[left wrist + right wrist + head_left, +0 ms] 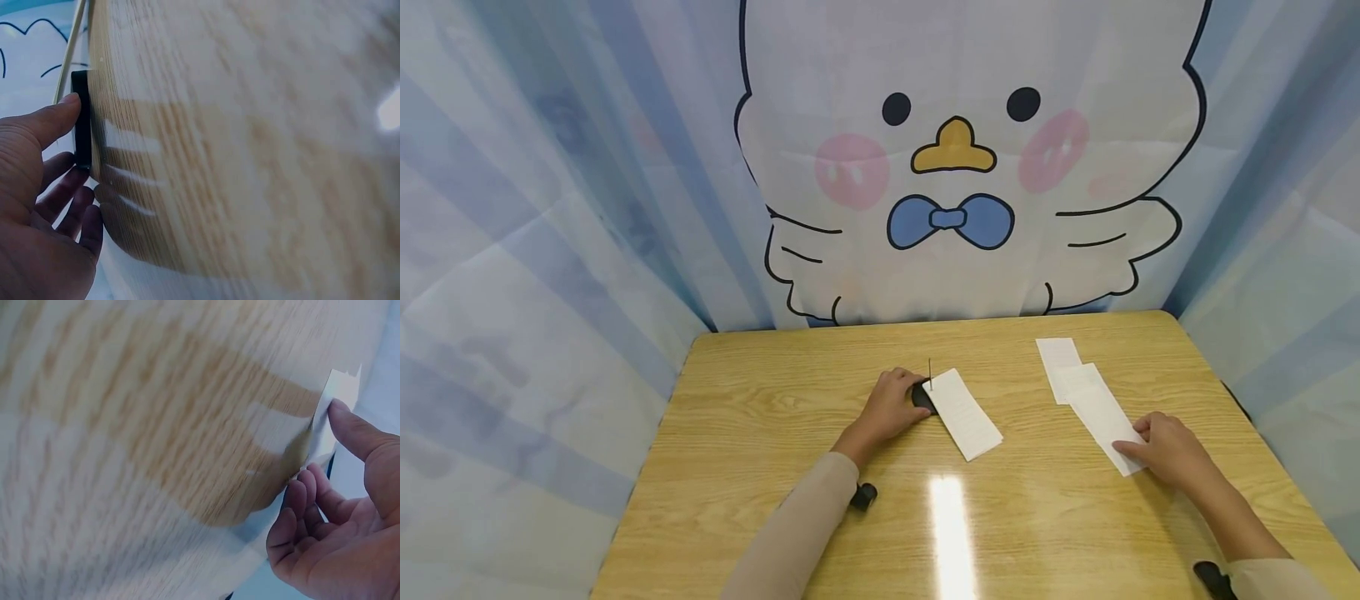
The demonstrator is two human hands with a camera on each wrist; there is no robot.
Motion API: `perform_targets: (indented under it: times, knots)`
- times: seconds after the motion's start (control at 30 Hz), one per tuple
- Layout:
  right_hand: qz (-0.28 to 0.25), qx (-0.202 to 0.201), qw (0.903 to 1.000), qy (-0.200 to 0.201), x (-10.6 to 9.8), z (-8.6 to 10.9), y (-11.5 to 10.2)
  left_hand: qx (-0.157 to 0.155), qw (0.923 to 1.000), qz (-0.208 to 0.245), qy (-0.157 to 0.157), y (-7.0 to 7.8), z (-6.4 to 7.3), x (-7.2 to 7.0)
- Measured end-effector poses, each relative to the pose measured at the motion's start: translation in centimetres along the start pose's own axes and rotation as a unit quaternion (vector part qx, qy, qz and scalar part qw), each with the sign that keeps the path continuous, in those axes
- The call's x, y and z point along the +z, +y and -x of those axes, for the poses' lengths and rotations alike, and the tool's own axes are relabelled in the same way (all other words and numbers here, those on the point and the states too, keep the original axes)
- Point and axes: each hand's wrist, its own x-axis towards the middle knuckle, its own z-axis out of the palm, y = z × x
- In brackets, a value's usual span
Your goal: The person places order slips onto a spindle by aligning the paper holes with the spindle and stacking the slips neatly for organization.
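My left hand grips the black base of a receipt spike, with the thumb and fingers at its edges. A thin upright pin rises from that base through the top end of some white paper slips, which slant toward the front right. In the left wrist view the base shows edge-on beside the thumb. Over to the right, my right hand pinches the near end of a long white paper slip. Its far end overlaps another white slip lying on the table.
The light wood table reflects a bright strip of light at its front middle. Behind it hangs a curtain printed with a cartoon bird, and pale blue curtains flank both sides. Black wrist devices sit near the sleeves.
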Motion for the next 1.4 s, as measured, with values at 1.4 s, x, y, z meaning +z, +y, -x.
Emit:
perform_targets:
  times: [1.4]
  knots:
    - [-0.087, 0.004, 0.9961, -0.019, -0.1, -0.2, 1.1, -0.003, 1.0, 0.004, 0.005, -0.4, -0.2, 0.4]
